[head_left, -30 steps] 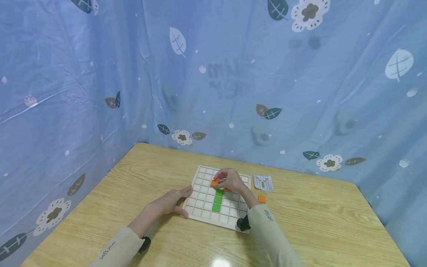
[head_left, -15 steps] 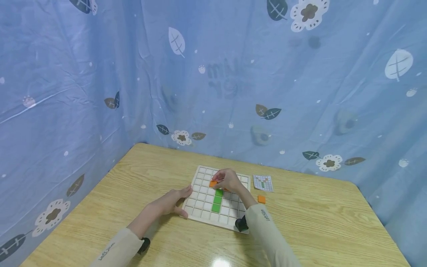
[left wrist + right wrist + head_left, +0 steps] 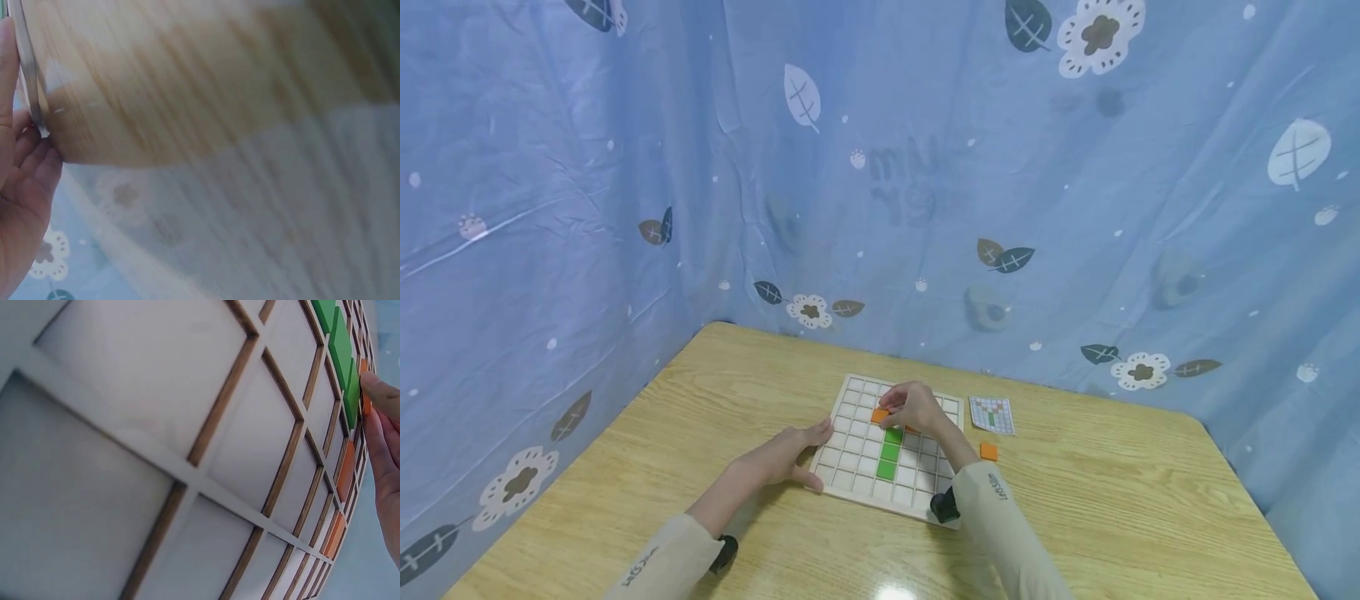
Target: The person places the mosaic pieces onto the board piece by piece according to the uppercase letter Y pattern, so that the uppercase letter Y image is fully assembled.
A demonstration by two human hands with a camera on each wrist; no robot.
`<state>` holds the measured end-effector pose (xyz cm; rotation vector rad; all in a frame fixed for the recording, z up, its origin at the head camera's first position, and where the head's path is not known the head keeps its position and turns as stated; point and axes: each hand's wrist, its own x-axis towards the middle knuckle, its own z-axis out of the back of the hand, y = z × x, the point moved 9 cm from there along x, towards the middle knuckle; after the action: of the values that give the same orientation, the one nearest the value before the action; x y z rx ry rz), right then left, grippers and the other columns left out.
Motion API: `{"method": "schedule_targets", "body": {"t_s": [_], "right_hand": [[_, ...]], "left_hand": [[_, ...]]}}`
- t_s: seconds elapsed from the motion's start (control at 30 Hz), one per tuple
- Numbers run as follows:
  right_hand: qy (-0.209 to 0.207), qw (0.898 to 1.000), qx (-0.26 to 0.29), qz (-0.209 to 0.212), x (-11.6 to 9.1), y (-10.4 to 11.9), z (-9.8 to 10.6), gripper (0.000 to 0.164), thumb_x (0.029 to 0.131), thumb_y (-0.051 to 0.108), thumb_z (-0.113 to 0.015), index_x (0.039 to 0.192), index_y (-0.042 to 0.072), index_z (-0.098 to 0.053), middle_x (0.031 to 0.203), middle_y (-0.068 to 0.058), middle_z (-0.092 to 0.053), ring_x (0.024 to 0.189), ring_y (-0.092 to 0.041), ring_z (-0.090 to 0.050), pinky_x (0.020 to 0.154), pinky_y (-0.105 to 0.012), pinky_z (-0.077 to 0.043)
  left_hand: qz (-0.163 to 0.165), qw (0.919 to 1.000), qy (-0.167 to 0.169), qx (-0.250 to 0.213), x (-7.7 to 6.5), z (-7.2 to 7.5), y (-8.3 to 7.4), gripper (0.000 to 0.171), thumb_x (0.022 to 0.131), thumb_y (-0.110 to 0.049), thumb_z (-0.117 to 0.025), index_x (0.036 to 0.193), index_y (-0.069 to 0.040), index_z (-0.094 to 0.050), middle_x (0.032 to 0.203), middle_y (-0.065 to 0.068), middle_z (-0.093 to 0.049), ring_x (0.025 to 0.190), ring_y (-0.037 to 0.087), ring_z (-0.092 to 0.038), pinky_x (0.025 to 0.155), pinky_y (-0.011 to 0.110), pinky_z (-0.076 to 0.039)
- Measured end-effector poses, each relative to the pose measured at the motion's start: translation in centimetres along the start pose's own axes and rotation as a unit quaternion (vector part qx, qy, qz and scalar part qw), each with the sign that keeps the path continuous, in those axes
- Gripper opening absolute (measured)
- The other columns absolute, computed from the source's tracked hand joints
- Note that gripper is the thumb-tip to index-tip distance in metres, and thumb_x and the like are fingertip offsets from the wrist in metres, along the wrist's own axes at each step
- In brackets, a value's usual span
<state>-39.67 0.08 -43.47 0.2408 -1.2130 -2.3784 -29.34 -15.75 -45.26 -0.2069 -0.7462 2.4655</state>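
My right hand [image 3: 917, 408] pinches an orange square tile [image 3: 879, 414] between thumb and fingertips, over the far middle of a pale grid board [image 3: 846, 454]. The right wrist view shows the tile close beside the end of a column of green tiles [image 3: 340, 353]. Two more orange tiles [image 3: 345, 472] lie in grid cells there; the right hand mostly covers them in the head view. My left hand [image 3: 782, 454] touches the board's left edge, thumb and fingers spread along it. In the left wrist view its fingertips [image 3: 47, 159] meet that edge.
Just right of the board, a loose orange tile [image 3: 988, 452] lies on the wooden table [image 3: 1120, 500]. Behind it is a small card [image 3: 992, 414] printed with a coloured grid pattern. A blue patterned curtain [image 3: 880, 250] hangs along the table's back and left sides.
The right hand, with the orange tile, has shifted very slightly left over the board. The left hand has stayed at the board's edge.
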Motion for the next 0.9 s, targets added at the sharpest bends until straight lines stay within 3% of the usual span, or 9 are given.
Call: {"method": "schedule_targets", "body": {"t_s": [0.63,0.9], "right_hand": [[0.008,1.0,0.002,0.012,0.1,0.1,0.0,0.023,0.073,-0.003,-0.08,0.094,-0.004,-0.07,0.093,-0.013,-0.071,0.085,-0.023,-0.068,0.075,-0.028,-0.058],[0.015,0.997,0.047,0.052,-1.0,-0.2,2.1,0.026,0.083,-0.001,-0.072,0.107,-0.01,-0.065,0.105,-0.023,-0.067,0.097,-0.033,-0.065,0.081,-0.033,-0.057]], "left_hand": [[0.007,1.0,0.002,-0.001,0.2,0.0,0.2,0.091,0.071,-0.026,-0.079,0.142,0.01,-0.034,0.15,0.027,-0.025,0.135,0.043,-0.031,0.11,0.05,-0.03],[0.006,1.0,0.002,0.003,0.1,0.0,0.0,0.092,0.071,-0.028,-0.079,0.142,0.01,-0.034,0.15,0.027,-0.024,0.135,0.043,-0.03,0.11,0.051,-0.03]]}}
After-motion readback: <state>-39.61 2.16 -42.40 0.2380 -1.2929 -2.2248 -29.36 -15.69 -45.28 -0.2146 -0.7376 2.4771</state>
